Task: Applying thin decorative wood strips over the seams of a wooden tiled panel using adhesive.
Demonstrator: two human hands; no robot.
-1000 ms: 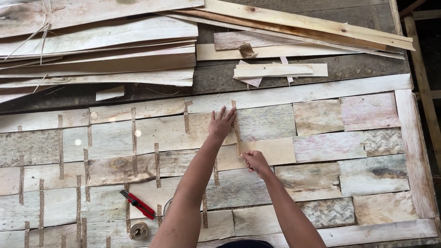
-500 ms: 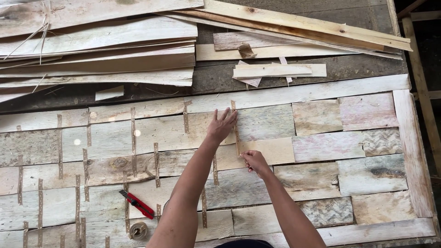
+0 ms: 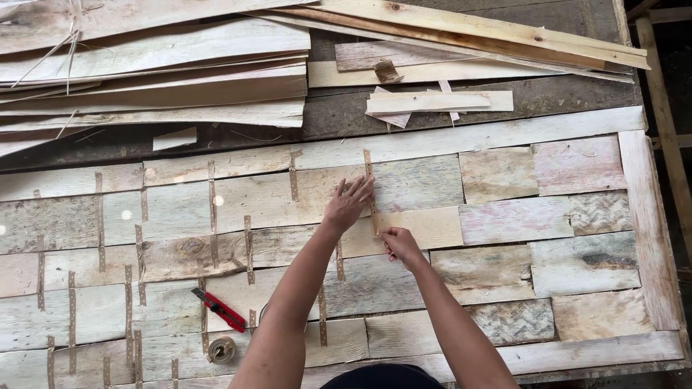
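A large sheet of pieced wood veneer (image 3: 504, 216) lies flat in front of me, its seams joined by brown perforated tape strips. One vertical tape strip (image 3: 369, 176) runs down the middle seam. My left hand (image 3: 349, 204) lies flat on the veneer with fingers spread, its fingertips pressing on that strip. Just below, my right hand (image 3: 398, 244) has its fingers curled and pinches the lower end of the same strip against the veneer.
A red utility knife (image 3: 218, 310) and a roll of brown tape (image 3: 220, 349) lie at the lower left. Stacked veneer sheets (image 3: 158, 72) and long wood slats (image 3: 468, 32) fill the far side. Small offcuts (image 3: 432, 102) sit beyond the panel.
My left hand has slid slightly down along the tape strip. My right hand has stayed at the strip's lower end.
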